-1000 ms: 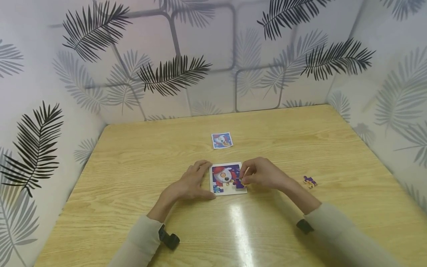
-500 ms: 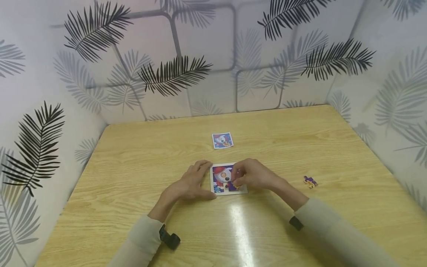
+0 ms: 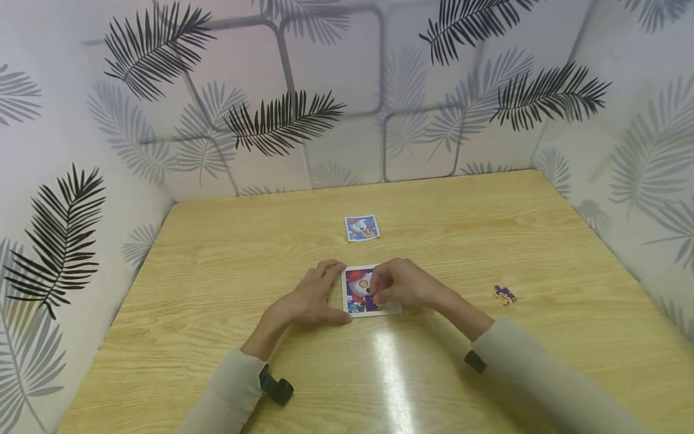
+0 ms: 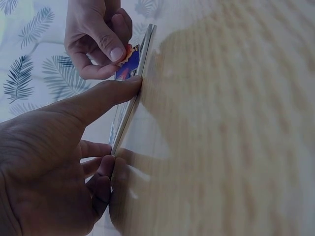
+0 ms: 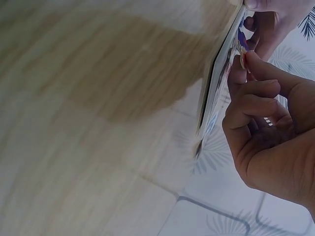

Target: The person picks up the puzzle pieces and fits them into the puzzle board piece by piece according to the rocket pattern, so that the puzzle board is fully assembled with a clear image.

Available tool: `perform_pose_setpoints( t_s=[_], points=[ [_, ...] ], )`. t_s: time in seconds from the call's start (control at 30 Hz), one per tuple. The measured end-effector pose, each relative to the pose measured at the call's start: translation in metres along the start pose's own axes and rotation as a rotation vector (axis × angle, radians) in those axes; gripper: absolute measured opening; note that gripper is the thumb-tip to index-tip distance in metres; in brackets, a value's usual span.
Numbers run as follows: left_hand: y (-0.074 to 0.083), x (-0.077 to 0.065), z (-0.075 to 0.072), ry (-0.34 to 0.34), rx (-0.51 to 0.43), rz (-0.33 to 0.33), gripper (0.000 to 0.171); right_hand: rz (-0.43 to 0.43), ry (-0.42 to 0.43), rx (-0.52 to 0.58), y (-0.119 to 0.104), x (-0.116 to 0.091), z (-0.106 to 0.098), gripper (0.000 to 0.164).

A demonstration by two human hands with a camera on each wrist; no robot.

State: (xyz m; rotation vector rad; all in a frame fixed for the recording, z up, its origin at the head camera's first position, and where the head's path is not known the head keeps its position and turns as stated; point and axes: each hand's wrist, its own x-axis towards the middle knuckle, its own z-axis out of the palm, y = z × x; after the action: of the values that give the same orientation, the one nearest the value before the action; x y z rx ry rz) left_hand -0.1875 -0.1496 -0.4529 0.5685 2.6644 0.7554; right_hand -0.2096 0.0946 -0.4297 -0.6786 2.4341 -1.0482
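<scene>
A square puzzle board [image 3: 391, 308] with a white rim lies on the table, its picture a round white-faced character in red and purple. At its left side my left hand [image 3: 309, 300] holds it, thumb at the near corner and fingers at the far one. My right hand [image 3: 406, 283] is over the board's right part, pinching a purple and yellow puzzle piece [image 4: 128, 66] between thumb and finger. The right wrist view has the same piece [image 5: 242, 42] low against the board. My right fingers hide much of the picture; whether the piece is seated I cannot tell.
A loose purple and yellow puzzle piece [image 3: 505, 295] lies on the table to the right. Behind the board is a small picture card [image 3: 362, 228] with the same character. The wooden table [image 3: 244, 253] meets leaf-patterned walls [image 3: 347, 72] at the back and sides.
My right hand has moved left over the board with the pinched piece, from its right edge toward the middle of its lower part. My left hand has stayed in place.
</scene>
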Motion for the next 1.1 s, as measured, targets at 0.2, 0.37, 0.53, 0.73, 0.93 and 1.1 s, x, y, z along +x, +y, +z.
perform_pose_setpoints(
  t_s=[0.2, 0.37, 0.53, 0.73, 0.93, 1.1],
  points=[
    [0.000, 0.000, 0.000, 0.004, 0.001, 0.008, 0.105, -0.007, 0.001, -0.012, 0.001, 0.003, 0.004, 0.014],
    [-0.001, 0.001, 0.000, 0.010, 0.009, 0.008, 0.106, -0.047, 0.022, -0.048, 0.001, 0.003, 0.006, 0.013],
    [-0.001, 0.001, 0.001, 0.008, 0.009, 0.007, 0.105, -0.041, 0.029, -0.083, -0.002, 0.003, 0.008, 0.013],
    [0.001, 0.000, 0.000, 0.010, 0.010, 0.005, 0.105, -0.041, 0.038, -0.134, -0.001, 0.004, 0.011, 0.015],
    [0.001, 0.001, 0.000, 0.006, 0.010, 0.011, 0.104, -0.053, 0.027, -0.128, -0.001, 0.002, 0.014, 0.015],
    [0.001, 0.001, 0.000, 0.007, 0.006, 0.007, 0.104, -0.050, 0.034, -0.136, -0.002, 0.001, 0.015, 0.014]
  ],
)
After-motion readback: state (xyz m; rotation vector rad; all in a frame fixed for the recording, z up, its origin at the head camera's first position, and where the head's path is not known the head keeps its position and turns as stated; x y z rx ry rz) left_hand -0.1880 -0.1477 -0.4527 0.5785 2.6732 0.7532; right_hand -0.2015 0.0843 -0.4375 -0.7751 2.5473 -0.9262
